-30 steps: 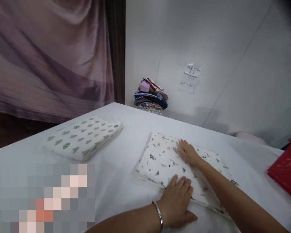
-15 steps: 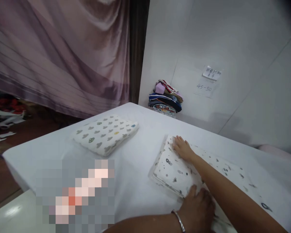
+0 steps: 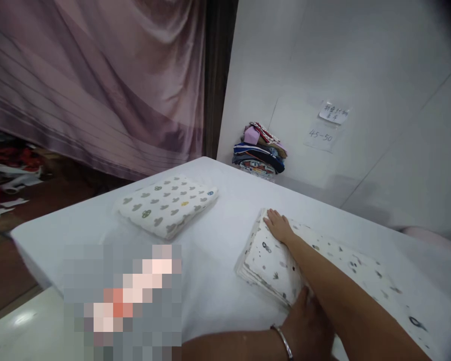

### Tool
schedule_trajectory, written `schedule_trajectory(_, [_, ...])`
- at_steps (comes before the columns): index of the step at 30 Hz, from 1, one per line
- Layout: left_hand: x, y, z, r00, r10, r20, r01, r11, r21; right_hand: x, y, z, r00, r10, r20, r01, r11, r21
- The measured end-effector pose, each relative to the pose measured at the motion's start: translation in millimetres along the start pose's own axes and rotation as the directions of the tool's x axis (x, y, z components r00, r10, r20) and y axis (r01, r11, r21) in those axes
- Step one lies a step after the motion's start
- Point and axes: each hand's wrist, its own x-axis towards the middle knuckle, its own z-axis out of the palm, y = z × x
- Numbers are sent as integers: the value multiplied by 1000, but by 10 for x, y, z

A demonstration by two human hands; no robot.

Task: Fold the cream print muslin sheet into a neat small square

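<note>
A white cloth (image 3: 272, 258) printed with small dark and tan figures lies folded on the white table (image 3: 214, 286), its layers showing along the left edge. My right hand (image 3: 280, 228) rests flat on its far left corner, fingers stretched out. At the near edge, my left hand (image 3: 308, 323), with a silver bangle at the wrist, has its thumb on top of the cloth. The other fingers of that hand are curled and mostly hidden, partly behind my right forearm. A thinner stretch of the same print reaches right, beyond the forearm.
A second folded cloth (image 3: 167, 208) with grey cloud shapes lies on the left of the table. A stack of folded fabrics (image 3: 259, 150) stands at the far wall, under paper notes (image 3: 332, 113). A pinkish curtain (image 3: 135, 90) hangs at left. A pixelated patch covers the lower left.
The view has turned left. My right hand has slid to the cloth's far left corner. My left hand, flat earlier, has shifted right along the near edge and curled its fingers.
</note>
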Motion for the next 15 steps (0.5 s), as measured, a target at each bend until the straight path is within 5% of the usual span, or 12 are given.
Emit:
schedule_trajectory(5, [-12,33,-48,998,-11,68,17,996,-91,-160,-134,-74,999,-18,-42,20,999,37])
schedule_trajectory(10, [-18,60,-82,999,-42,-10,41,997,-60,-376,-314,9,992,-120,-47,122,992,31])
schedule_trajectory(15, [-22,71,-135,998,-49,41,54,991,-124,-493,-418,25,998,-46,-40,49,995,87])
